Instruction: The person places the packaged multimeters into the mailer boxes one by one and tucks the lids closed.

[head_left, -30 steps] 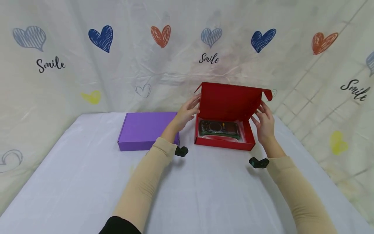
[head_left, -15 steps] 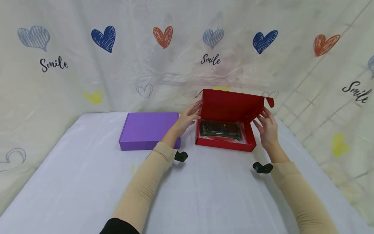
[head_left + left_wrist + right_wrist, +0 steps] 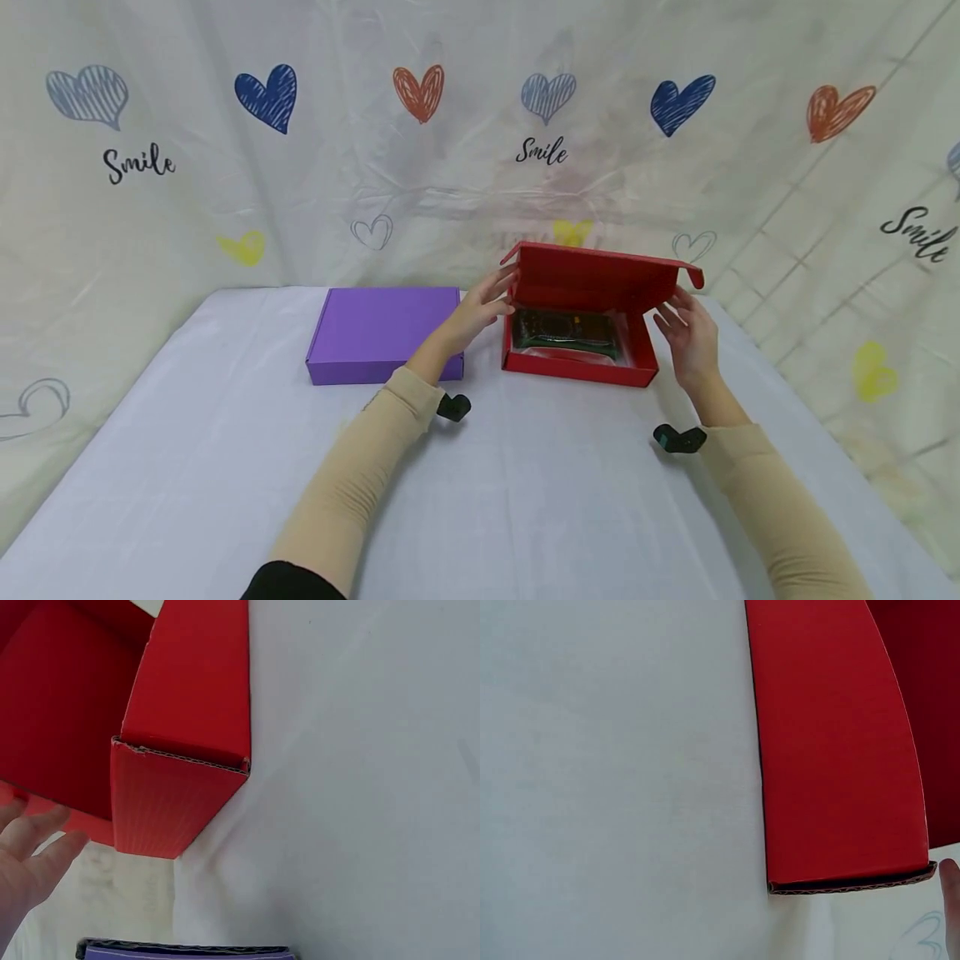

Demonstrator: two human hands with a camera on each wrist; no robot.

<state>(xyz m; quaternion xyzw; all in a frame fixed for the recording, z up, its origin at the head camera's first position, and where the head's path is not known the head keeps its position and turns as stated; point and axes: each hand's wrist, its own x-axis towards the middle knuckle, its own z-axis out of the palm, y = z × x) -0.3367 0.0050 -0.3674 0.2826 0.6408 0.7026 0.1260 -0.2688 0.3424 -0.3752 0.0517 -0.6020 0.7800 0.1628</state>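
On the white table stands a red cardboard box (image 3: pixel 573 369), its lid (image 3: pixel 592 279) raised and leaning forward. Inside lies a dark, flat item (image 3: pixel 558 329) in clear plastic with a greenish lower edge; its kind is unclear. My left hand (image 3: pixel 480 304) touches the lid's left side with nearly straight fingers, which also show beside the red lid edge in the left wrist view. At the lid's right side, my right hand (image 3: pixel 688 333) has loosely bent fingers, their tips partly hidden by the lid. Only one finger (image 3: pixel 951 892) shows in the right wrist view, near the box corner.
A closed purple box (image 3: pixel 378 333) lies left of the red one, partly behind the left forearm. The white cloth backdrop (image 3: pixel 465 183) with printed hearts hangs right behind both boxes. Black wrist devices (image 3: pixel 678 438) hang under the sleeves.
The red lid has tilted forward and down, with both hands moving along at its sides. My right hand has come slightly lower and to the right. The purple box has stayed put.
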